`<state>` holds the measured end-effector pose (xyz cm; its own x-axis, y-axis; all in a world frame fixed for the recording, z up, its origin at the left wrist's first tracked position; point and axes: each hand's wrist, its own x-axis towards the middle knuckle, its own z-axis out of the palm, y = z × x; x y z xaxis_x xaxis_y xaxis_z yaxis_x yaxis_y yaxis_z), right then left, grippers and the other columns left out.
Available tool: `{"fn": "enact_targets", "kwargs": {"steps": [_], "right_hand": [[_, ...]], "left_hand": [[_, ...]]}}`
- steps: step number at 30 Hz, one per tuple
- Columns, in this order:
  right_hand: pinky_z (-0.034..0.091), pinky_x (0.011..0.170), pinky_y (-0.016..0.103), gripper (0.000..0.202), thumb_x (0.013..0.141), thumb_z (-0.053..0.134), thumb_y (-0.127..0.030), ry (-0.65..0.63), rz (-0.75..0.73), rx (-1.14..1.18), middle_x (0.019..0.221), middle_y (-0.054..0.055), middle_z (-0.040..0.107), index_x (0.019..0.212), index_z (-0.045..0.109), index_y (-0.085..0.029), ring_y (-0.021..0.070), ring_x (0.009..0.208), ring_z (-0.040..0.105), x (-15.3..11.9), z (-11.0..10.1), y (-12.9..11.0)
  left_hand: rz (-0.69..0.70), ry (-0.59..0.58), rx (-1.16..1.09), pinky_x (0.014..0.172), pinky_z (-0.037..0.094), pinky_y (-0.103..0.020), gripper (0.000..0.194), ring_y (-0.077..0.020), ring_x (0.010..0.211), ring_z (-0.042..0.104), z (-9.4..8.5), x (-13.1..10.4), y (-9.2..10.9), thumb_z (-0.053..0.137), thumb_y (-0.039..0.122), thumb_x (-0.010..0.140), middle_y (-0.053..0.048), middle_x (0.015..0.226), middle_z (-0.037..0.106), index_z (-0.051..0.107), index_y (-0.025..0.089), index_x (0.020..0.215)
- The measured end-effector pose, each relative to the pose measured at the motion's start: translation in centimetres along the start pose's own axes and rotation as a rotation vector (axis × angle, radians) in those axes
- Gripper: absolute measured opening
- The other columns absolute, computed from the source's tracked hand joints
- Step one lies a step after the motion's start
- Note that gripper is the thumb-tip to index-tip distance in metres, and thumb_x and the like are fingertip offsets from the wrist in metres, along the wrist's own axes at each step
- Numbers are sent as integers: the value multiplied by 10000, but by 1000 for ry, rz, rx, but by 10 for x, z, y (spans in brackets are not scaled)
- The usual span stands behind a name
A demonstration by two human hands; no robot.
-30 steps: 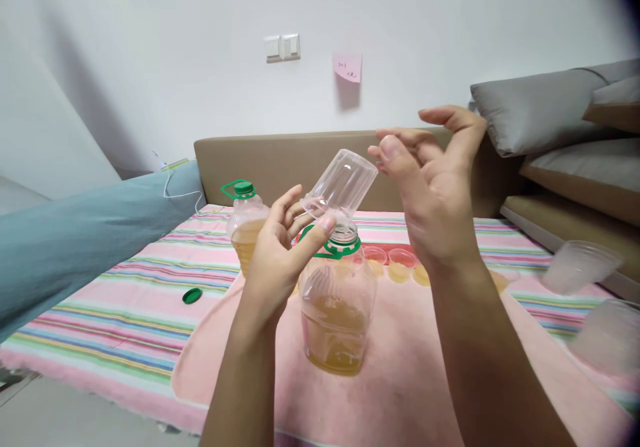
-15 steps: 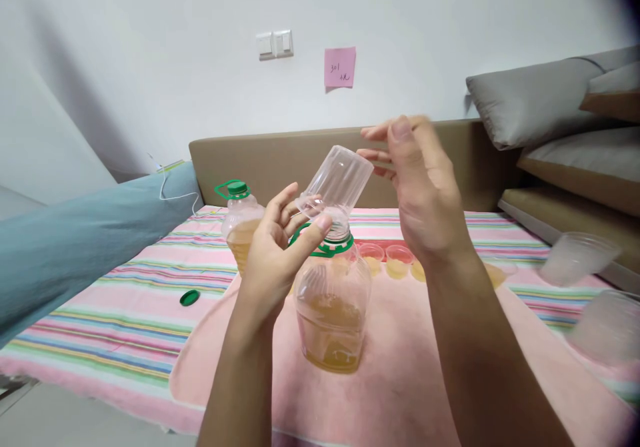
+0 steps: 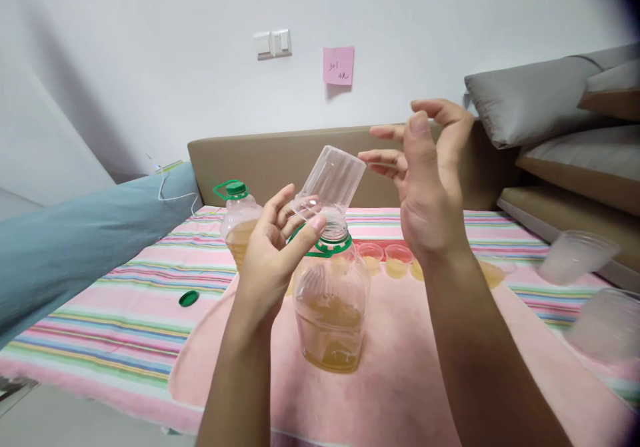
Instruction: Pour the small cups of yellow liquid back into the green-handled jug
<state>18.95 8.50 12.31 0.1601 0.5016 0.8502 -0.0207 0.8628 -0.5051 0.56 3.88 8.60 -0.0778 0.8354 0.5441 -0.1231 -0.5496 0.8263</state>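
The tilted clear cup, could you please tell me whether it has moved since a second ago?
No, not noticeably: the clear cup keeps about the same place and tilt below the pink wall note.

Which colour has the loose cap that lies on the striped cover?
The loose cap is green; the head view shows it best.

Bare left hand (image 3: 270,250), bare right hand (image 3: 431,197), bare forearms (image 3: 477,340)

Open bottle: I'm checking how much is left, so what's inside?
The open bottle holds amber liquid in its lower part. The left hand covers some of its upper left side, hiding the inside there.
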Motion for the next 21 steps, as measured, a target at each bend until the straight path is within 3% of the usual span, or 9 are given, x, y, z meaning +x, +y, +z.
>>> {"fn": "enact_targets", "kwargs": {"steps": [3,7,12,17,21], "right_hand": [[542,1118,482,435,1061,526,-724,-45,19,-42,1168,29,706,1012,653,-311,245,1123,722,1,0,0],[562,1083,476,341,1047,626,-663,8,-2,91,1170,0,696,1112,620,-329,202,999,732,0,-1,-1],[565,1072,470,361,1057,613,-653,-52,-1,-21,1174,25,716,972,678,-308,235,1070,719,-3,-1,-3],[598,993,419,322,1028,677,-619,-52,18,-98,1239,42,681,984,688,-301,224,1060,720,-4,-1,-2],[618,948,410,325,1004,733,-589,-3,27,-66,1320,32,647,1201,598,-370,198,995,736,-5,-3,4]], "left_hand": [[7,-3,-18,1075,568,-397,657,-293,1334,689,-1,0,-1,923,371,855,-127,1344,754,605,199,1403],[3,-3,-33,1061,576,-377,632,-268,1312,706,-2,-1,-2,919,360,875,-112,1351,756,598,206,1399],[-7,-7,-39,1093,565,-413,644,-301,1359,682,-3,-1,-3,930,382,854,-116,1358,757,606,221,1387],[11,11,-38,1109,555,-402,665,-287,1323,703,-2,-1,-5,927,404,869,-111,1360,751,582,229,1410],[33,35,-53,1098,560,-375,706,-270,1300,712,0,-2,-5,945,401,853,-113,1341,750,571,213,1422]]}}
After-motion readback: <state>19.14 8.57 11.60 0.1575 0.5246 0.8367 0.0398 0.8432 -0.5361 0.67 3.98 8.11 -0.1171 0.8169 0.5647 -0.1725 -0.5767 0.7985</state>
